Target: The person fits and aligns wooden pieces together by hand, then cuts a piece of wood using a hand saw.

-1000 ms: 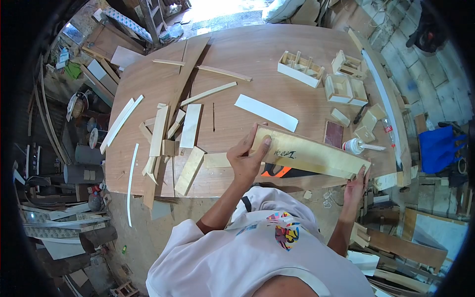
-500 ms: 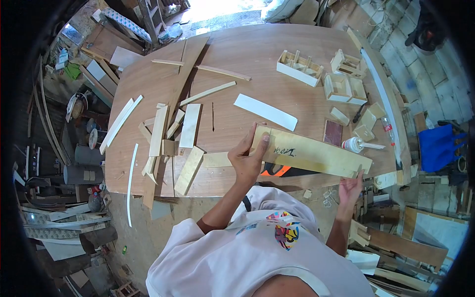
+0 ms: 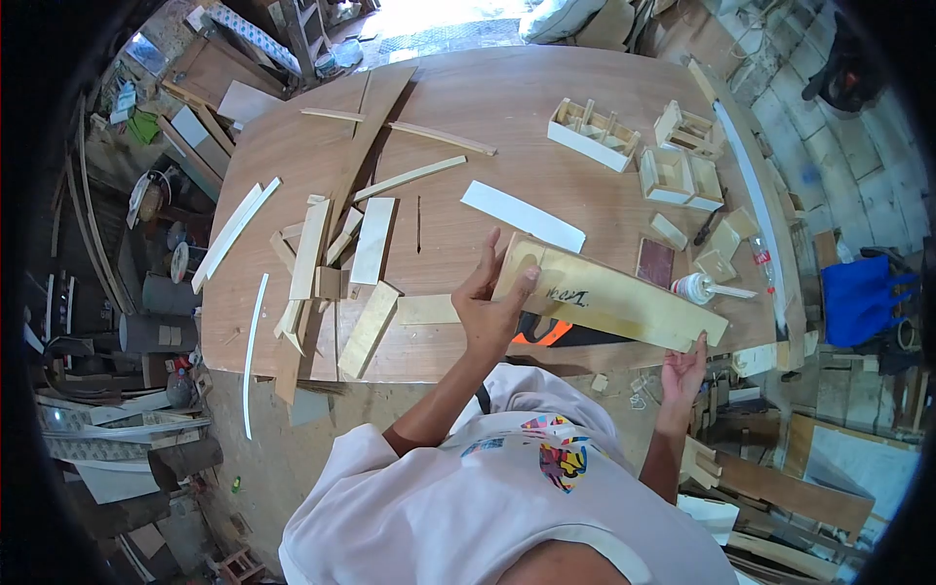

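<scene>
Head view: nearest is a white shirt [image 3: 419, 497], and past it two bare hands meet one pale board [image 3: 619, 295] with handwriting on its face, raised above the worktop [image 3: 526, 88] near the middle of its near edge. The left hand [image 3: 492, 304] grips the board's left end, thumb flat on the written face; the right hand [image 3: 685, 370] has fingertips at the lower edge by the other end, though I cannot tell whether they pinch it. Beneath the board lies one saw [image 3: 546, 331] with an orange and black handle, partly covered. Concrete floor [image 3: 292, 468] shows below the near edge, which one narrow white strip [image 3: 255, 356] overhangs near the left corner. Two more white strips [image 3: 237, 234] lie together by the left edge. Farther in are a cluster of short boards [image 3: 310, 249], too overlapped to count, one flat white piece [image 3: 524, 215] at the centre, one reddish-brown piece [image 3: 654, 260] and one white bottle [image 3: 694, 287]. One clear bottle [image 3: 762, 255] stands or lies by the right edge. Toward the far right corner sit three wooden boxes: a two-compartment box [image 3: 673, 194], a long white-sided box [image 3: 585, 146] with small wooden pieces inside, and a smaller box [image 3: 687, 146] with crossbars. Beyond the far edge, a doorway glows brightly.
</scene>
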`<action>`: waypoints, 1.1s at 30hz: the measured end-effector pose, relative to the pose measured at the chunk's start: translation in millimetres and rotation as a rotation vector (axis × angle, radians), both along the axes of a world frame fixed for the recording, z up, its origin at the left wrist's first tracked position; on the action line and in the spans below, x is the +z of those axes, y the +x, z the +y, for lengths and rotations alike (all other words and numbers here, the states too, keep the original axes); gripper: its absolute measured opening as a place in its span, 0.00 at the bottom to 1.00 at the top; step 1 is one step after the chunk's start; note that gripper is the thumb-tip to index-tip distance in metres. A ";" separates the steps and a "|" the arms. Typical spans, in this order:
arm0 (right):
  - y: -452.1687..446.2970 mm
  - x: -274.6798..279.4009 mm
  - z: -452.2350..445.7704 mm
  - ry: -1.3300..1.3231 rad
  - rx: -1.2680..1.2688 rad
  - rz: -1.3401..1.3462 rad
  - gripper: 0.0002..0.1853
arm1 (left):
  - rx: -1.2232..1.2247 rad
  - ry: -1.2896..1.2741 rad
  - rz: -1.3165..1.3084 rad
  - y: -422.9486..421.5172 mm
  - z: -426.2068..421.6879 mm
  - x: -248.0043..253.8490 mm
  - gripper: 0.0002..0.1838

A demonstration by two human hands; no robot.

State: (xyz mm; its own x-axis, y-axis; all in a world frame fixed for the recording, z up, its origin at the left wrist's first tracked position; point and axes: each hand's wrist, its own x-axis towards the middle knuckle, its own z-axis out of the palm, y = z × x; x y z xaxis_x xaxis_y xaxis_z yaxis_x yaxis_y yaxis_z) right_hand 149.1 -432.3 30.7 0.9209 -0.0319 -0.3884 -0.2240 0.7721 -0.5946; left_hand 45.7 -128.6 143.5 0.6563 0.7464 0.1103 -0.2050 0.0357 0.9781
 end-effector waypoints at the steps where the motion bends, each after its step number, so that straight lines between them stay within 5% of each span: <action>1: 1.0 0.2 -0.1 -0.003 0.005 -0.002 0.16 | -0.025 -0.048 0.004 -1.3 1.0 -0.7 0.33; 26: 2.3 -9.1 -5.8 0.083 0.025 0.000 0.16 | -0.016 -0.023 0.038 0.5 3.1 11.6 0.22; 30: 3.5 -20.1 -13.1 0.003 0.096 0.004 0.17 | 0.008 0.011 0.063 10.6 8.7 -11.7 0.22; 33: -1.7 -31.6 -14.7 -0.084 0.129 0.051 0.16 | -0.045 -0.207 0.131 19.1 16.8 -49.8 0.22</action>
State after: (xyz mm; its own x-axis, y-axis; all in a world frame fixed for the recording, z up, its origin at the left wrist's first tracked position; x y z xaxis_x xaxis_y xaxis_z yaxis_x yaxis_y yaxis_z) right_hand 147.3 -446.9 -1.0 0.8988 0.0505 -0.4355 -0.3492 0.6829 -0.6416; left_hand 64.8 -111.8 93.7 0.6883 0.7137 -0.1299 -0.0704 0.2440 0.9672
